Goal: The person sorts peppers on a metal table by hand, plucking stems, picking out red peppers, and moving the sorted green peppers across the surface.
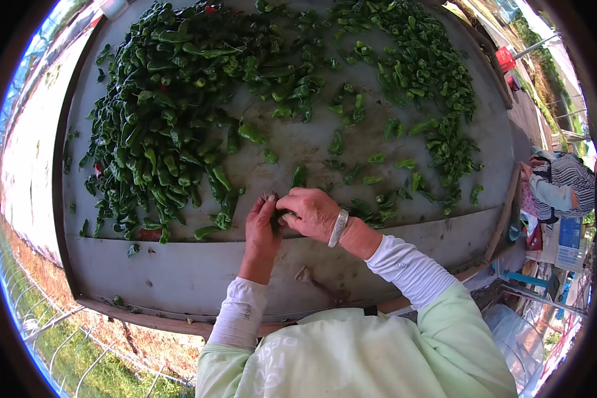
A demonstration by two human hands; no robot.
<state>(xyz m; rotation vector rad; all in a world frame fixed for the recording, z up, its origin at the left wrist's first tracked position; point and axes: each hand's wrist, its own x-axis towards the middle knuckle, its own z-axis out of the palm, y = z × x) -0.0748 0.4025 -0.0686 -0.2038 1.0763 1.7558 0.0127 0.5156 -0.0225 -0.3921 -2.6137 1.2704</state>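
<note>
Both my hands are close together over the near part of a grey table (pixel 278 255). My left hand (pixel 262 229) has its thumb and fingers pinched together, with a thin stem-like bit at the tips. My right hand (pixel 312 213), with a silver band at the wrist, is curled with its fingertips against the left hand. Between them a dark green pepper shows in part. Just beyond my right hand lies a single green pepper (pixel 299 176). A large heap of green peppers (pixel 159 126) spreads over the left side.
Smaller green peppers (pixel 438 86) form a band along the right side, with a few scattered in the middle. A wooden edge (pixel 504 212) borders the table. Beyond it at right are another person (pixel 564 186) in striped clothing and a blue crate (pixel 570 232).
</note>
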